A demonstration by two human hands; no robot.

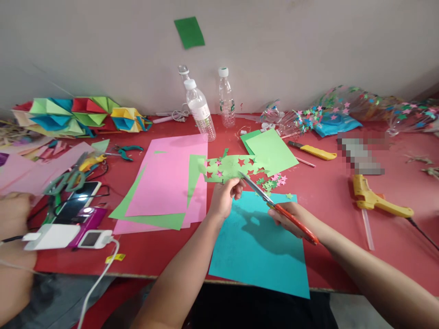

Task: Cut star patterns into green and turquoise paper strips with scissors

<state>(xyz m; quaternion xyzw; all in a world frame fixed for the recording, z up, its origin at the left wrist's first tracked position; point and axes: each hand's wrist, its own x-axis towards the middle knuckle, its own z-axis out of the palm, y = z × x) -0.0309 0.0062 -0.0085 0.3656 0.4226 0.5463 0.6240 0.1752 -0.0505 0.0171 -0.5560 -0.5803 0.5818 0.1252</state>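
My left hand pinches the lower edge of a light green paper strip that has several star-shaped holes in it. Orange-handled scissors are in my right hand, their blades pointing up and left, with the tips at the strip. Both hands are above a blue-green paper sheet lying at the table's front edge. Just right of the strip, small cut-out paper stars in green and pink lie in a loose pile.
Left are pink sheets, a phone, a white charger and another person's arm. Plastic bottles stand at the wall. Green sheets, a yellow cutter and a glue gun lie right.
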